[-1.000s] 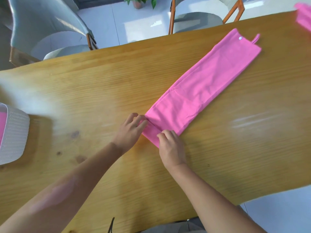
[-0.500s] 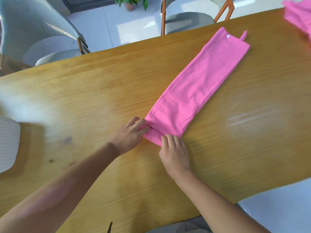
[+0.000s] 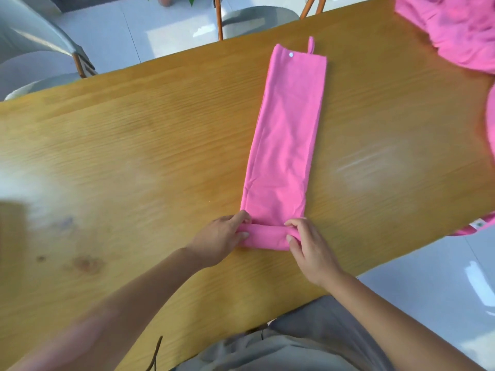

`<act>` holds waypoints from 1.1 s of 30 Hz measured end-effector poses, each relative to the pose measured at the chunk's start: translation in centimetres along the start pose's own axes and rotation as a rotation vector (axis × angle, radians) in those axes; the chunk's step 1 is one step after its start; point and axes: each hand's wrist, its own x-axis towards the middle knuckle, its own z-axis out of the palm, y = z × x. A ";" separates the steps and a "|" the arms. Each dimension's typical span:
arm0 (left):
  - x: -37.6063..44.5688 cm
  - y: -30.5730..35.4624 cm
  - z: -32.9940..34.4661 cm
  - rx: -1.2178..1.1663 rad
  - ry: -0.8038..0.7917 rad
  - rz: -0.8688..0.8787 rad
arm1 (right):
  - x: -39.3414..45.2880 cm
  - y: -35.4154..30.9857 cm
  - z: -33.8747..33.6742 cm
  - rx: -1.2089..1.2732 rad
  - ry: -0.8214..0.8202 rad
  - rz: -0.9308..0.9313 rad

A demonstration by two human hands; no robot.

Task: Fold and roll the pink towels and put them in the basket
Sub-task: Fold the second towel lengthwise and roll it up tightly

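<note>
A pink towel (image 3: 288, 135) folded into a long narrow strip lies on the wooden table (image 3: 134, 156), stretching away from me, with a hanging loop and a white snap at its far end. Its near end is turned over into a small roll (image 3: 265, 238). My left hand (image 3: 219, 239) pinches the roll's left end, thumb under and fingers over. My right hand (image 3: 308, 245) grips the right end the same way. The basket is out of view.
A heap of more pink towels (image 3: 460, 30) lies at the table's far right corner, and another pink piece (image 3: 479, 226) hangs at the right edge. Chairs (image 3: 40, 49) stand beyond the far edge. The near table edge runs close to my lap.
The towel's near end has been turned over into a small roll between my hands. The view has swung, so the strip now points straight away and the basket has left the frame.
</note>
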 end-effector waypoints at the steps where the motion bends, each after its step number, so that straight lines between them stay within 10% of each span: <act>1: 0.2 0.6 0.5 -0.021 0.036 -0.023 | -0.1 0.3 -0.1 0.013 0.032 0.015; 10: -0.3 2.4 3.3 -0.006 0.452 0.027 | -1.5 1.3 1.4 -0.350 0.332 -0.150; 19: 0.4 0.9 3.1 0.264 0.291 0.234 | -1.9 2.5 1.1 -0.410 0.118 -0.061; 33: 6.4 4.0 1.4 -0.246 0.392 -0.227 | 4.2 3.2 -2.9 -0.123 0.208 0.177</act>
